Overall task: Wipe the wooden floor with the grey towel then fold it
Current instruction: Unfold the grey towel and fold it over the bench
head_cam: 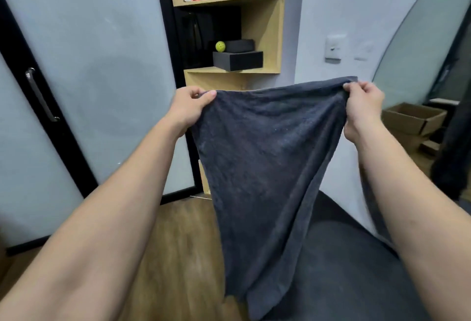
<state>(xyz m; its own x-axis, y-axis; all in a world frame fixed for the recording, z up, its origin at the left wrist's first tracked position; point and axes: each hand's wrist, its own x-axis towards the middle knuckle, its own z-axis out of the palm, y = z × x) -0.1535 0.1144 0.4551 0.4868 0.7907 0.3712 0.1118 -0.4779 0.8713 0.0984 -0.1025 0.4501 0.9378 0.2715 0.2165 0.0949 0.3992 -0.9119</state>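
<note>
The grey towel (pixel 267 167) hangs in the air in front of me, stretched along its top edge and narrowing toward the bottom. My left hand (pixel 190 107) pinches its upper left corner. My right hand (pixel 363 109) pinches its upper right corner, where the cloth bunches. The towel's lower end dangles over the wooden floor (pixel 178 244) without lying on it. Both arms reach forward at about chest height.
A wooden corner shelf (pixel 265 40) with black foam blocks and a yellow ball stands ahead. Frosted glass doors (pixel 89 78) with a black frame fill the left. Cardboard boxes (pixel 415 119) sit on the floor at right. A dark rounded shape (pixel 344 269) lies below the towel.
</note>
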